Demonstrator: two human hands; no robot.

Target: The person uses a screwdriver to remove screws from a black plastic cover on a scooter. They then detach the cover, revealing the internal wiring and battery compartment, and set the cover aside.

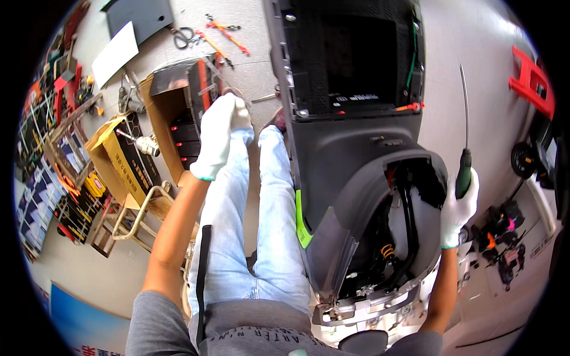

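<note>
My right hand (458, 204), in a white glove, is closed around the dark green handle of a long screwdriver (465, 118). Its shaft points away from me, beside the scooter's right flank. My left hand (217, 133), also gloved, hangs over my left leg near an open cardboard box (161, 95); its fingers curl inward and hide whatever they may hold. Between my arms stands a dark grey scooter body (344, 172). Its near end is uncovered, showing black tubes and an orange coil spring (387, 251). Farther off is a black open compartment (362, 59) with an orange-handled tool (409, 107) on its edge.
Left of me stand a yellow-and-black carton (127, 157), a white power drill (145, 144) and a metal-framed stool (139, 213). Scissors (183, 38) and orange-handled tools (228, 38) lie on the far floor. A red stool (531, 83) is at the right.
</note>
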